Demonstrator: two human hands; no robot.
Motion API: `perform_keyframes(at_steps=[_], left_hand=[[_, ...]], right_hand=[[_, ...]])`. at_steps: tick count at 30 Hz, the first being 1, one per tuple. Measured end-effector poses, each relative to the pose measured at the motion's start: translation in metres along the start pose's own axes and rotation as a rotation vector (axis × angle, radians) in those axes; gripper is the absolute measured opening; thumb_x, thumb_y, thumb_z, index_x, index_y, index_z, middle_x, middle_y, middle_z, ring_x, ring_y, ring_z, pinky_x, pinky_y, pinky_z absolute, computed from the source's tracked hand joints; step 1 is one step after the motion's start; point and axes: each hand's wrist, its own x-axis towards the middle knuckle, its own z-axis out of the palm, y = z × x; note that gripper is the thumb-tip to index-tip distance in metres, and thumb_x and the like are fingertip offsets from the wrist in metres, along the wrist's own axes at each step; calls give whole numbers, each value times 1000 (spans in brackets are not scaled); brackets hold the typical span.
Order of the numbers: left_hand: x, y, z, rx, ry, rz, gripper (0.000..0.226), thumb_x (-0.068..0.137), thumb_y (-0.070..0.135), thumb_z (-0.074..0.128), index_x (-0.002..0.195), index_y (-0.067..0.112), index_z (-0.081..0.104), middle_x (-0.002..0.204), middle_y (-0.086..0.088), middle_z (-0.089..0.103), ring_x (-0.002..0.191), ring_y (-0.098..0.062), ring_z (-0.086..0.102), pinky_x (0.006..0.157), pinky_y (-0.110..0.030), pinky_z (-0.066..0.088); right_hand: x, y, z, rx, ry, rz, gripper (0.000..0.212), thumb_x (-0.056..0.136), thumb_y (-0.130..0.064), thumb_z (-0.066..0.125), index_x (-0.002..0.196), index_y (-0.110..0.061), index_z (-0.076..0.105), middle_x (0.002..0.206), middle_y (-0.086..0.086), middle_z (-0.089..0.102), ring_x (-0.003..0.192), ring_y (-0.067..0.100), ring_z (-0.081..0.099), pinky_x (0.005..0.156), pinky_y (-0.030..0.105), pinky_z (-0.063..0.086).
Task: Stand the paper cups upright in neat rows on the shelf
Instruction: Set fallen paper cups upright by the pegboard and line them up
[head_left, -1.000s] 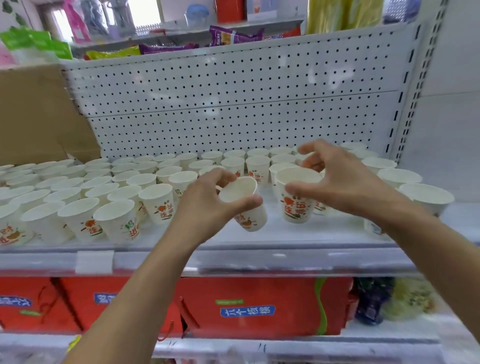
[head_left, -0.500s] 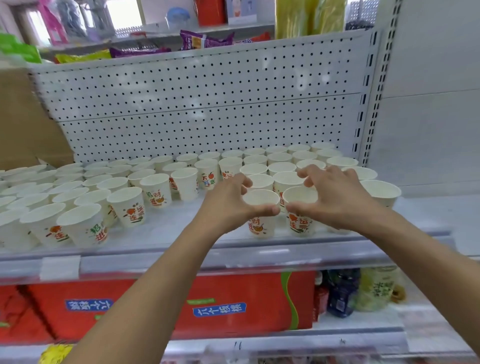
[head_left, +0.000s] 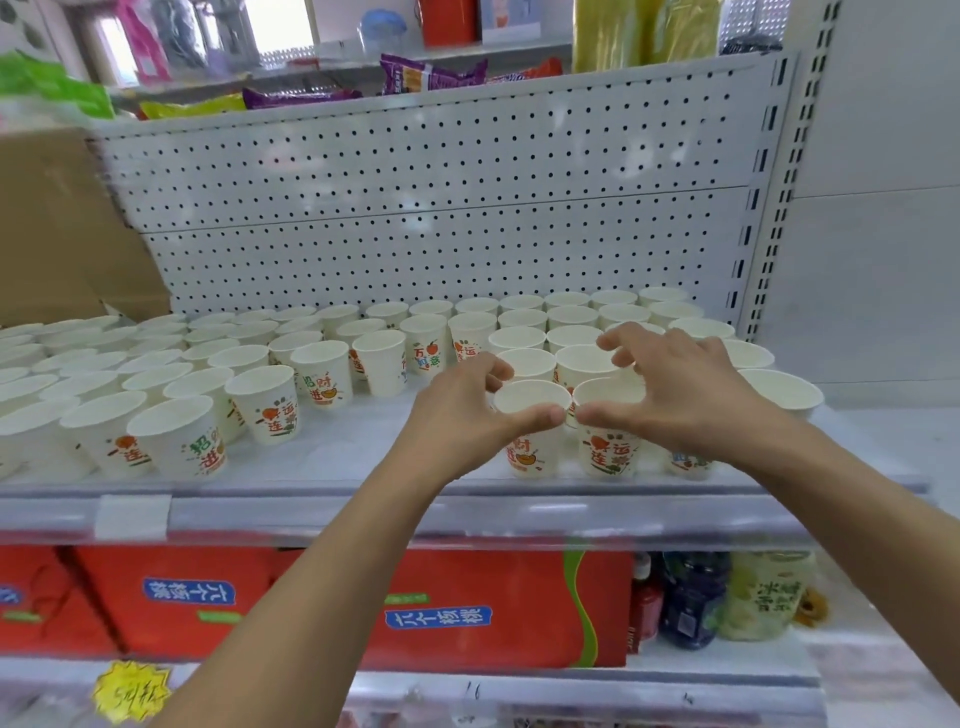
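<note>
Several white paper cups with red and orange print stand upright on the grey shelf (head_left: 363, 452). My left hand (head_left: 462, 415) grips the rim of one upright cup (head_left: 530, 441) at the front of the right-hand group, thumb in front and fingers behind. Touching it on the right stands another cup (head_left: 610, 452), and my right hand (head_left: 675, 395) curls over its rim, thumb at the front. Both cups stand on the shelf near its front edge. Neat rows of cups (head_left: 571, 322) fill the shelf behind them.
Looser rows of cups (head_left: 156, 384) fill the shelf's left half, with a bare strip of shelf between the groups. A perforated back panel (head_left: 415, 208) rises behind. A cardboard box (head_left: 57, 228) sits at far left. Red cartons (head_left: 467, 608) and bottles (head_left: 691, 603) occupy the shelf below.
The tilted cup in my left hand has been brought upright and set down on the shelf beside the cup under my right hand. The view has shifted right.
</note>
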Motion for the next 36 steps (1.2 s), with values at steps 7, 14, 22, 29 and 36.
perform_keyframes(at_steps=[7, 14, 22, 29, 36], left_hand=[[-9, -43, -43, 62, 64, 33, 56, 78, 61, 65, 124, 31, 55, 118, 18, 57, 100, -2, 56, 81, -27, 45], [38, -121, -126, 257, 56, 4, 51, 81, 50, 68, 125, 27, 57, 117, 14, 58, 110, -9, 55, 84, -31, 45], [97, -171, -162, 416, -142, 53, 45, 82, 47, 69, 121, 26, 63, 119, 10, 64, 97, -5, 54, 80, -26, 42], [122, -180, -153, 520, -247, 148, 13, 77, 33, 76, 90, 32, 77, 86, 16, 73, 81, -4, 65, 75, -36, 58], [119, -167, -140, 357, -352, 225, 13, 78, 29, 77, 91, 28, 77, 86, 16, 73, 78, 2, 65, 76, -28, 57]], right_hand=[[32, -48, 5, 82, 95, -163, 56, 82, -56, 60, 131, -33, 45, 124, -11, 57, 118, 13, 44, 99, 37, 26], [103, -105, 25, -11, -96, -297, 45, 88, -41, 63, 130, -35, 49, 125, -12, 56, 114, 11, 49, 97, 35, 35], [177, -169, 79, -147, -243, -305, 35, 86, -22, 65, 118, -35, 61, 113, -8, 54, 113, 14, 48, 83, 32, 42], [195, -185, 107, -274, -260, -327, 14, 84, -23, 65, 94, -32, 68, 101, -4, 58, 96, 18, 55, 70, 30, 44], [180, -140, 73, -387, -400, -353, 14, 81, -26, 71, 79, -38, 64, 94, -15, 48, 96, 10, 47, 74, 29, 47]])
